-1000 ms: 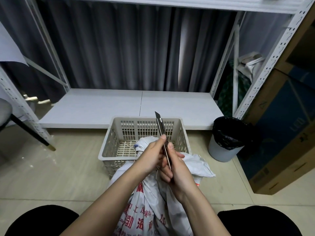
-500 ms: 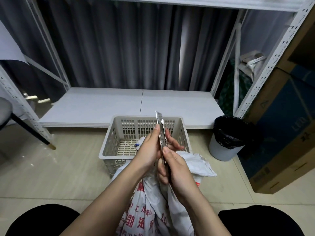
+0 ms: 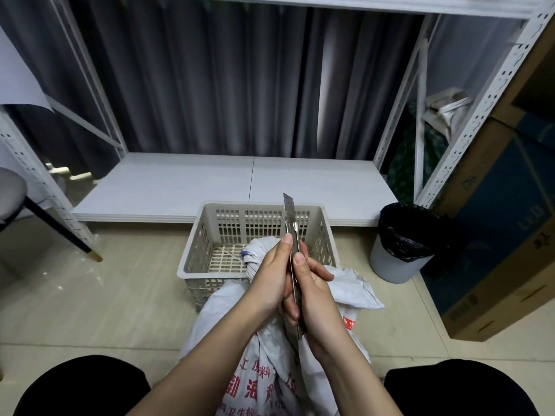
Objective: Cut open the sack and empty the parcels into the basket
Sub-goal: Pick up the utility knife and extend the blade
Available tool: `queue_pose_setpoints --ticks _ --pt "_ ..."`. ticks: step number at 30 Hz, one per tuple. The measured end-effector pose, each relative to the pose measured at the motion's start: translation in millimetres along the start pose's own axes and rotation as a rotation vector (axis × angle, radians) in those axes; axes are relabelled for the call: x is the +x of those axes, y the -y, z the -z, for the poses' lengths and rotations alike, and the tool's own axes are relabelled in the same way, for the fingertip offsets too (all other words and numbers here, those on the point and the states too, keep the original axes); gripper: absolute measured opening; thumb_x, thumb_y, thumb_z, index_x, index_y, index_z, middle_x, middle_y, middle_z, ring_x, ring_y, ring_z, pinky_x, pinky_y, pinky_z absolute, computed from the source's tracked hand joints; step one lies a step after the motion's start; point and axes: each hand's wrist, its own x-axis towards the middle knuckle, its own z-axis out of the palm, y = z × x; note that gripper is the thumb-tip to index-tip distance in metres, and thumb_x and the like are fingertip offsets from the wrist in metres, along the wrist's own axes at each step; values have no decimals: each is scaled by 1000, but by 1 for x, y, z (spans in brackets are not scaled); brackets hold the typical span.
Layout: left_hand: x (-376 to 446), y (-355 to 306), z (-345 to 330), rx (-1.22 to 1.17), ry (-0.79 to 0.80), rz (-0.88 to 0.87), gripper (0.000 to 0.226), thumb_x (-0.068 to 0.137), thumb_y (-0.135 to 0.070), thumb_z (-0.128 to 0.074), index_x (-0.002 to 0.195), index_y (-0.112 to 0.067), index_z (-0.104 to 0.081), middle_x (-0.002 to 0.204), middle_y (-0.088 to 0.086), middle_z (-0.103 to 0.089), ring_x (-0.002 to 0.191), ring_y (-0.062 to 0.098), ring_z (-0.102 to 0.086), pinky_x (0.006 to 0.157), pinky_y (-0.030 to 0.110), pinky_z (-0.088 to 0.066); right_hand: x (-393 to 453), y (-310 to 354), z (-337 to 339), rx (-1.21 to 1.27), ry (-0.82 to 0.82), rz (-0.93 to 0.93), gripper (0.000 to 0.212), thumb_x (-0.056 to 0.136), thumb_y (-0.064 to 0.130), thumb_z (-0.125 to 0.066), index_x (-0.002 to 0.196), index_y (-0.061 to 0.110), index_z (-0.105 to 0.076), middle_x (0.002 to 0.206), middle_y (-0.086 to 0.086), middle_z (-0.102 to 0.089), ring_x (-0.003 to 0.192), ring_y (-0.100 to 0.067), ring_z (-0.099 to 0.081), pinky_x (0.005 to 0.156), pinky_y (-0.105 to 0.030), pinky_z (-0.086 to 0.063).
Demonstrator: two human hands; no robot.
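Left hand (image 3: 271, 276), right hand (image 3: 313, 291) clasped together, thumbs up.

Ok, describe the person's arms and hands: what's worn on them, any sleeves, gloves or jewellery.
Both forearms are bare up to the frame edge, with no sleeves in view. The left hand and right hand wear no gloves; no rings, watch or bracelets show. Fingernails are short and unpainted.

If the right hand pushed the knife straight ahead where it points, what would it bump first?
Probably the basket's far wall. The knife in the right hand points up and forward over it, but depth is unclear.
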Motion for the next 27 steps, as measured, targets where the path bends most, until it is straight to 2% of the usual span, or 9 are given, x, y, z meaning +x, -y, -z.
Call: queue_pose_setpoints --ticks 2,4,8,10,13,16,19,23,27 --pt "-1 1 1 53 7 8 78 102 -45 -14 100 19 -59 57 8 -68 22 14 -42 27 15 -28 3 -2 0 -32 -9 -16 33 90 55 -37 103 29 -52 34 5 -43 33 -3 -45 36 -12 -33" --pt "-4 1 0 102 13 8 81 101 -47 -12 97 16 -63 39 -2 -58 22 13 -41 29 17 -30 3 -4 0 -52 -22 -55 39 79 67 -37 83 29 -45 34 2 -40 32 -9 -43 34 -17 -34" --pt "-1 5 -2 50 -12 21 76 100 -49 -14 107 13 -59 32 -6 -50 24 14 -40 37 20 -34 6 -6 1 -32 -10 -83 40 79 67 -38 72 27 -43 34 -3 -35 29 -16 -37 33 -17 -30" --pt "2 9 0 -55 -40 7 69 100 -50 -20 97 3 -64 45 1 -62 29 19 -43 40 22 -36 7 -3 2 -19 46 -44 43 80 63 -39 82 23 -53 36 -3 -35 29 -15 -36 33 -19 -29" --pt "6 12 1 -277 -134 -43 48 101 -42 -28 86 -6 -57 82 21 -71 43 23 -56 40 22 -42 5 4 9 19 150 48 34 94 40 -37 88 14 -58 41 -3 -41 30 -12 -35 33 -18 -29" --pt "10 8 4 -300 -201 -71 43 103 -27 -29 83 0 -55 83 25 -64 52 19 -67 36 13 -42 3 7 16 -27 240 92 26 99 22 -38 95 6 -58 53 -3 -53 37 -11 -42 38 -17 -35" --pt "9 5 7 -202 -208 -78 40 103 -23 -29 87 2 -56 87 25 -63 34 6 -56 31 9 -36 4 4 20 -58 248 81 29 101 16 -35 108 -8 -50 56 1 -54 40 -10 -43 41 -16 -35" --pt "11 4 11 -107 -186 -99 42 104 -24 -28 90 -2 -60 87 21 -66 37 4 -56 32 10 -37 5 4 17 82 251 41 27 101 15 -37 109 4 -60 62 -2 -51 43 -9 -39 45 -16 -35" --pt "7 3 14 -169 -63 -53 41 103 -24 -28 113 0 -59 93 19 -68 50 7 -64 38 12 -43 7 1 17 146 256 9 22 98 21 -44 96 6 -61 63 -3 -51 41 -7 -35 45 -17 -29"
